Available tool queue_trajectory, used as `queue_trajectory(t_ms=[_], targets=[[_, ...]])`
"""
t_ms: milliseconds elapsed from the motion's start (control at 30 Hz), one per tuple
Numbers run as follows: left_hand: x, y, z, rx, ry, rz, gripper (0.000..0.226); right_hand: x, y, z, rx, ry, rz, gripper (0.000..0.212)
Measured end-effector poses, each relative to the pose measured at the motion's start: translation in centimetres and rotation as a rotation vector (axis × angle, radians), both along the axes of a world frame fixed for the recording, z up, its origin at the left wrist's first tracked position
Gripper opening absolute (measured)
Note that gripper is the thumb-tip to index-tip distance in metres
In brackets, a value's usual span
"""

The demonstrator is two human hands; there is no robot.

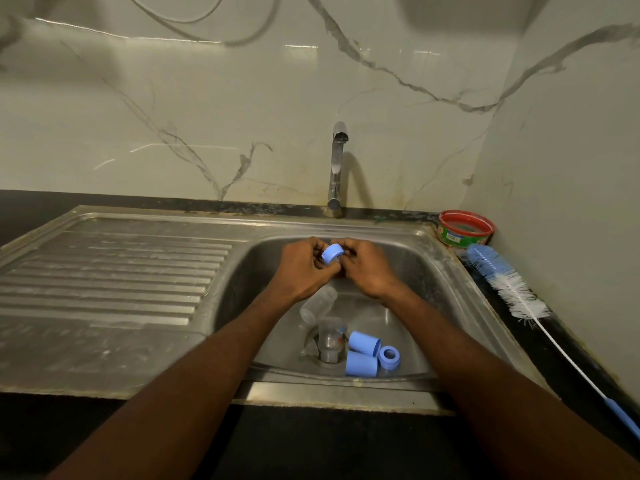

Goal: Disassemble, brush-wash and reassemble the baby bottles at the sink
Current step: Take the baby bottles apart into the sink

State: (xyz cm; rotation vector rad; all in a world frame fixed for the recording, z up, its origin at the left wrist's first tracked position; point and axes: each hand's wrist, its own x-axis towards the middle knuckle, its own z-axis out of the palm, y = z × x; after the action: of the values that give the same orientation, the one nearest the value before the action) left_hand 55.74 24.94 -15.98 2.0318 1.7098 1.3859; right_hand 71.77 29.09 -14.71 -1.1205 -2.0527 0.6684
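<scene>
Over the sink's (450, 271) back edge, both hands (304, 268) (367, 268) pinch a ring (333, 253). Wet fingers could slip, dropping it into the basin.

Two bottles (318, 303), two caps (363, 342), two rings (333, 253)

Desk (311, 441): dark surface, carries inset stainless sink (446, 271) with ribbed drainboard (114, 271) at left. Tap (336, 168) upright at rear rim of basin. Basin floor holds: two clear bottles (330, 336), one lying tilted, one upright at drain; two blue caps (363, 355) lying side by side; blue ring (389, 356) just beside caps. Desk right of sink: red-rimmed tub (465, 229) in corner; bottle brush (519, 296) lying along wall, blue-and-white bristles nearest tub, blue handle toward front.
</scene>
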Motion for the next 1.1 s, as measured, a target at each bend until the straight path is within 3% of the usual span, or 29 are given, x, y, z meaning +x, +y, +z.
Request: queue_trajectory(t_ms=[200, 533, 867, 967, 1100], targets=[[-0.2, 0.0, 0.2, 0.031, 0.054, -0.07, 0.04, 0.7, 0.3, -0.3, -0.031, 0.011, 0.122, 0.048], [-0.9, 0.1, 0.5, 0.04, -0.021, -0.024, 0.031, 0.9, -1.0, 0.2, -0.276, 0.313, 0.297, 0.04], [-1.6, 0.2, 0.2, -0.151, -0.122, -0.091, 0.022, 0.1, -0.7, -0.6, -0.124, 0.136, 0.118, 0.029], [-1.0, 0.0, 0.3, -0.186, -0.174, -0.174, 0.018, 0.2, -0.4, -0.7, -0.105, 0.153, 0.037, 0.017], [-0.3, 0.0, 0.2, -0.16, -0.121, -0.162, 0.021, 0.6, -0.2, -0.9, -0.105, 0.166, 0.044, 0.019]])
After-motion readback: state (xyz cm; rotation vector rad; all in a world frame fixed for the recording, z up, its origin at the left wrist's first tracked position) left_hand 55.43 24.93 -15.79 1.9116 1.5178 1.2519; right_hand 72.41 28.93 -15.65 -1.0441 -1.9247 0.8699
